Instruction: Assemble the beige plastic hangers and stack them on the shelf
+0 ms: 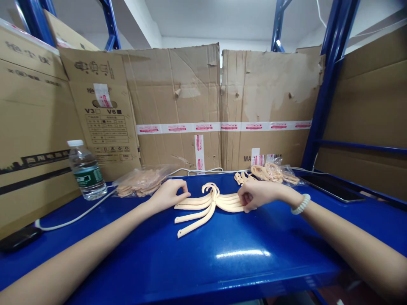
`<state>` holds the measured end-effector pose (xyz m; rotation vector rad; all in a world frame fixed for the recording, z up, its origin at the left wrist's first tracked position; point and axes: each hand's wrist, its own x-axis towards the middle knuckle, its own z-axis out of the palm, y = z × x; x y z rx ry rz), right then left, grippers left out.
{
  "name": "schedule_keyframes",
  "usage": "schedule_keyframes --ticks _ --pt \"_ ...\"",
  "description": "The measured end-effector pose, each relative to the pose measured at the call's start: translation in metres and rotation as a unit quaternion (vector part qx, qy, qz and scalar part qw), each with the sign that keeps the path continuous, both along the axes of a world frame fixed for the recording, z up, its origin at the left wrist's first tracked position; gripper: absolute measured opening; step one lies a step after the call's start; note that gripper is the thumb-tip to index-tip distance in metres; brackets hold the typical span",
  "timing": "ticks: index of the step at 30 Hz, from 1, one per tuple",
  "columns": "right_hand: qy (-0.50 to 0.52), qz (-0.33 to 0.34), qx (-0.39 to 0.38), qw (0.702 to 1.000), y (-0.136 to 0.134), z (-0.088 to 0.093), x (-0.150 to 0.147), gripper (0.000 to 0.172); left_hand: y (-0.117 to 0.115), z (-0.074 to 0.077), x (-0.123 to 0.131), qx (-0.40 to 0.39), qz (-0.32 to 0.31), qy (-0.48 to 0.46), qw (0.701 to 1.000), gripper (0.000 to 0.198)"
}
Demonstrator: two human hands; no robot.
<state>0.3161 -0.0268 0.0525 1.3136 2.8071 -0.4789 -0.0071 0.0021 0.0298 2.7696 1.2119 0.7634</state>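
Observation:
Several small cream-coloured clothes hangers (203, 220) lie overlapping on the blue table, their hooks bunched together at the middle. On the left their arms fan out, the nearest two spread widest; a small hole shows at the tips. My left hand (170, 194) is at the left end of the farthest hangers, thumb and fingers closed in a pinch at a hanger's tip. With curled fingers, my right hand (260, 195) grips the gathered right ends of the hangers, hiding their tips.
Behind lie a clear bag of beige pieces (143, 181), another bag (275, 171) and loose beige pieces (243, 177). A water bottle (87, 173) stands left, a phone (333, 187) lies right, and a black object (20, 238) sits front left. Cardboard (178, 101) walls the back.

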Motion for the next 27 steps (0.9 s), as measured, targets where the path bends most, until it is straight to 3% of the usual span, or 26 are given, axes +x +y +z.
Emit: schedule_keyframes --ticks 4,7,9,13,17,23,27 --pt "-0.019 -0.009 0.017 1.000 -0.002 0.002 0.000 0.012 -0.036 0.006 0.018 -0.022 -0.035 -0.038 0.998 0.014" --pt "-0.023 -0.015 0.000 1.000 -0.003 0.002 -0.001 0.013 -0.056 0.006 0.029 -0.013 -0.091 0.021 0.996 0.023" --pt "-0.023 -0.018 -0.013 0.999 -0.003 0.002 0.000 0.013 -0.062 0.003 0.032 0.020 -0.124 0.081 0.989 0.019" --pt "-0.023 -0.019 0.007 1.000 0.000 0.000 0.002 0.019 -0.056 -0.002 0.029 0.101 -0.115 0.160 0.975 0.018" --pt "-0.005 -0.020 0.042 0.999 0.005 -0.005 0.000 0.036 -0.038 -0.006 0.019 0.098 -0.070 0.165 0.979 0.018" --pt "-0.023 -0.070 0.150 0.986 0.015 -0.018 -0.017 0.020 -0.012 -0.019 0.008 0.111 -0.010 0.151 0.982 0.024" --pt "-0.010 -0.064 0.240 0.969 0.025 -0.032 -0.020 0.015 -0.007 -0.022 0.004 0.119 -0.006 0.123 0.985 0.029"
